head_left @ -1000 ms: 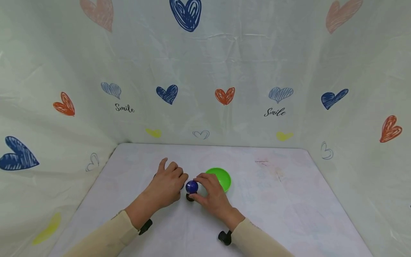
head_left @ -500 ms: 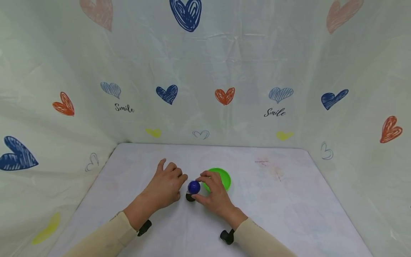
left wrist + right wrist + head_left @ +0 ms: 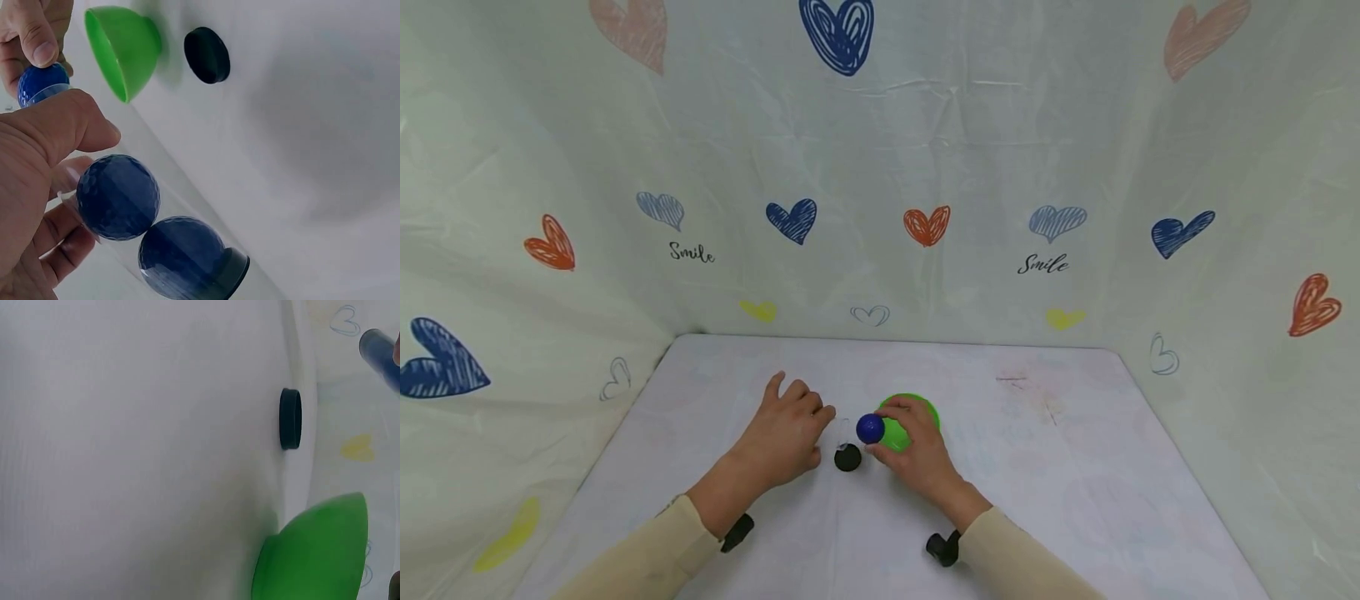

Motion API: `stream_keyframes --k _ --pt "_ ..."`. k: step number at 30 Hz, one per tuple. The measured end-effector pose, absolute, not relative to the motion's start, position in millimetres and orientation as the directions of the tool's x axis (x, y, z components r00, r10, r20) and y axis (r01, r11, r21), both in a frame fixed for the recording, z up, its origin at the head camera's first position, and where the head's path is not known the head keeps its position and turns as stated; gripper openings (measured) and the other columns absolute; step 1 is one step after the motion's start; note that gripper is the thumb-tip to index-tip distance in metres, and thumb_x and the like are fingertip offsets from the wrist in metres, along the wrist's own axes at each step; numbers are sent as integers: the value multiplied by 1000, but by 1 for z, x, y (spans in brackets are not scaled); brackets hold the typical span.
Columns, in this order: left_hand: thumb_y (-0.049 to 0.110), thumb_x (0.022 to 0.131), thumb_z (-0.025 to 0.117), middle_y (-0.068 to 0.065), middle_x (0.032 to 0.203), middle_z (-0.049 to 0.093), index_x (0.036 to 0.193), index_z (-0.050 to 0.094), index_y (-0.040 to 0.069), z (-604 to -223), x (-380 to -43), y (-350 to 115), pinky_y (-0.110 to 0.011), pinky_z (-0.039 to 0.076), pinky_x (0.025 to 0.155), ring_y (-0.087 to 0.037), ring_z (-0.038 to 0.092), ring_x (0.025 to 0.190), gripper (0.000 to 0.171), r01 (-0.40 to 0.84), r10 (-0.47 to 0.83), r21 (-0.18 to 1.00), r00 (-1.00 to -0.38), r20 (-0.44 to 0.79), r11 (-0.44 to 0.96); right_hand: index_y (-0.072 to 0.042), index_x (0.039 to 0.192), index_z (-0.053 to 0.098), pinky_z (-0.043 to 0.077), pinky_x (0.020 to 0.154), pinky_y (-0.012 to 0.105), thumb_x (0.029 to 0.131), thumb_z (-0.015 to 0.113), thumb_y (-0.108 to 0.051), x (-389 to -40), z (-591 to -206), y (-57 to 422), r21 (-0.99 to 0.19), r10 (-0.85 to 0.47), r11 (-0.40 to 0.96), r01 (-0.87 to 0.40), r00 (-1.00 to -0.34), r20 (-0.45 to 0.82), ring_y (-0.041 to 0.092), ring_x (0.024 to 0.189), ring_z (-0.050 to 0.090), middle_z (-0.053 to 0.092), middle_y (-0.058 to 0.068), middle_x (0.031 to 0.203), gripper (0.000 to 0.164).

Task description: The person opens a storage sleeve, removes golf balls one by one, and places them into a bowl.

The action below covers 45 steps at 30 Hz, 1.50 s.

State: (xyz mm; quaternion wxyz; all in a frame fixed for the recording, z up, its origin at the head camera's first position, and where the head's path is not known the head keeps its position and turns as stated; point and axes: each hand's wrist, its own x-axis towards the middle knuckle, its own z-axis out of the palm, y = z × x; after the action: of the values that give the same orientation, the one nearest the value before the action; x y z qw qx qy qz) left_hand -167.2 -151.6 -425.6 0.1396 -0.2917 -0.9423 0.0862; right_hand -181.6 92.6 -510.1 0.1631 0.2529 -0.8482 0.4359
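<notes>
My left hand (image 3: 781,439) grips a clear tube, seen close in the left wrist view. Two dimpled blue golf balls (image 3: 119,197) sit inside its lower part, and a dark cap (image 3: 234,275) closes that end. In the head view the hand hides most of the tube, but its clear mouth (image 3: 842,431) shows past the fingers. Between thumb and fingertips, my right hand (image 3: 921,450) pinches another blue golf ball (image 3: 870,428), just right of the mouth. In the left wrist view the tube's rim overlaps this ball. The right hand partly covers a green bowl (image 3: 931,411).
A loose black cap (image 3: 847,457) lies on the white table (image 3: 1037,467) in front of the tube's mouth, near the bowl. Behind the table's far edge hangs a pale curtain (image 3: 970,150) printed with hearts.
My right hand has moved right with the golf ball, away from the tube's mouth and in front of the bowl. The loose cap shows fully now. The left hand has barely shifted.
</notes>
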Motion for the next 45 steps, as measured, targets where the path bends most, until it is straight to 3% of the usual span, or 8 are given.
stream_keyframes --k 10,17,25,45 --pt "23 80 84 -3 107 72 117 75 14 -435 -167 -160 -71 38 112 -29 58 109 39 515 558 -220 -791 250 829 -15 121 71 48 106 56 82 92 -21 -205 -518 131 -631 -255 604 -487 -868 426 31 131 45 54 5 129 45" --pt "23 79 86 -4 107 72 116 74 13 -437 -168 -160 -72 39 111 -29 59 108 40 517 558 -214 -790 255 829 -13 119 73 42 106 56 81 93 -22 -214 -527 143 -576 -277 645 -502 -856 436 32 127 47 55 7 125 44" --pt "23 80 85 -5 107 72 115 74 12 -436 -168 -159 -71 39 111 -30 59 108 39 517 556 -209 -795 242 830 -12 120 72 38 108 56 83 92 -22 -216 -531 145 -591 -268 658 -468 -878 396 34 128 46 54 9 126 43" --pt "23 80 84 -4 107 72 115 75 12 -434 -168 -160 -70 41 111 -29 59 108 38 516 556 -211 -798 233 830 -11 117 75 37 109 55 83 90 -26 -223 -533 143 -552 -271 731 -401 -913 304 35 128 43 53 10 130 41"
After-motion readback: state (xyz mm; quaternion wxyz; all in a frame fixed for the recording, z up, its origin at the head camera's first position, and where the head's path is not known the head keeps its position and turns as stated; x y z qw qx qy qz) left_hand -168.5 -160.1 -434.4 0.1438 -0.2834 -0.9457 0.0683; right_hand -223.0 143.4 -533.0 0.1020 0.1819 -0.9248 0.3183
